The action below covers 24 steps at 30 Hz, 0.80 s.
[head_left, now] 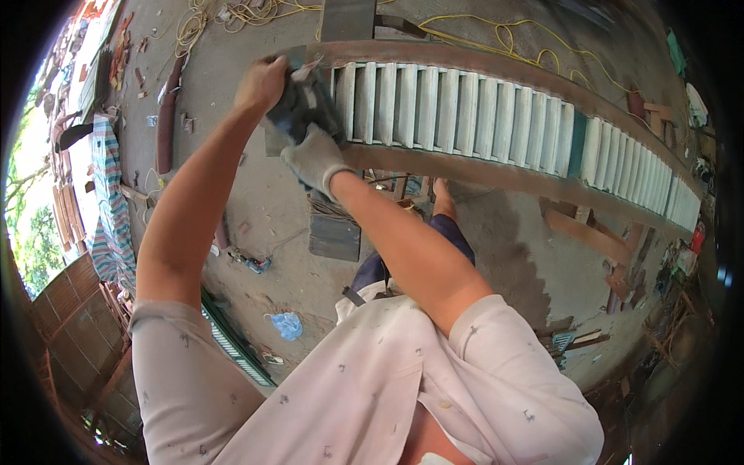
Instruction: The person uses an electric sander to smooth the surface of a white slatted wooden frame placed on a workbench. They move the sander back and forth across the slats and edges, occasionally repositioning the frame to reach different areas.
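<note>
A long louvred shutter [457, 160] with whitish slats lies across the view, its frame brownish with teal patches. Over its left end sits a dark, boxy hand tool [298, 108], blurred, whose exact kind I cannot make out. My bare left hand [265, 84] is closed on the tool's far left side. On the near side, my right hand [314, 159], in a pale grey glove, is wrapped around the tool's rear part. The hands and tool hide that corner of the shutter.
Yellow cable [511, 35] loops over the floor beyond the shutter. A dark block [335, 237] stands near my legs. A blue plastic bag [287, 325] and a small power tool [254, 262] lie at the left. Wood scraps [589, 236] lie at the right.
</note>
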### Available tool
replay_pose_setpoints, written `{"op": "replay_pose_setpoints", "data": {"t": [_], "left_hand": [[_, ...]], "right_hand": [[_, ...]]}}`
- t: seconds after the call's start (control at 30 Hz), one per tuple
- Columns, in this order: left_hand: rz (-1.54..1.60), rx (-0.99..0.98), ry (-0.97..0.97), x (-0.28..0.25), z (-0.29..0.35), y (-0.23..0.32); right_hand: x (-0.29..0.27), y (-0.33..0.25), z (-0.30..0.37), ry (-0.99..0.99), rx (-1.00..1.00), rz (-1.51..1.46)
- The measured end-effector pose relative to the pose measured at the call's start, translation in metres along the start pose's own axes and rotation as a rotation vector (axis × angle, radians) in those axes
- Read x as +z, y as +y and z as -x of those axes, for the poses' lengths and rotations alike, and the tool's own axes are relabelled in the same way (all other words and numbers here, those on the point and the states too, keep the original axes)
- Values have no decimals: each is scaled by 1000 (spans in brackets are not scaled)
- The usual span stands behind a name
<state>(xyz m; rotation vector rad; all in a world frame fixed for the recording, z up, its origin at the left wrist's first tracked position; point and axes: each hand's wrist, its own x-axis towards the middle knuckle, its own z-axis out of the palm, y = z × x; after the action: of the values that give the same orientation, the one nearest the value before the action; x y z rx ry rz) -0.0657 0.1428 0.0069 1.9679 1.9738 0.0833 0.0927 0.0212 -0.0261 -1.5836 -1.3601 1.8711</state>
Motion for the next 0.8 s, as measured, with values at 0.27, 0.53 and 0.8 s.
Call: {"op": "replay_pose_setpoints", "data": {"t": [0.27, 0.53, 0.8], "left_hand": [[235, -93, -12, 25, 104, -9], [192, -70, -172, 11, 67, 19], [170, -92, -310, -5, 62, 54]], "right_hand": [[-62, 13, 63, -414, 16, 277], [5, 45, 69, -50, 12, -63], [18, 40, 83, 19, 50, -251]]}}
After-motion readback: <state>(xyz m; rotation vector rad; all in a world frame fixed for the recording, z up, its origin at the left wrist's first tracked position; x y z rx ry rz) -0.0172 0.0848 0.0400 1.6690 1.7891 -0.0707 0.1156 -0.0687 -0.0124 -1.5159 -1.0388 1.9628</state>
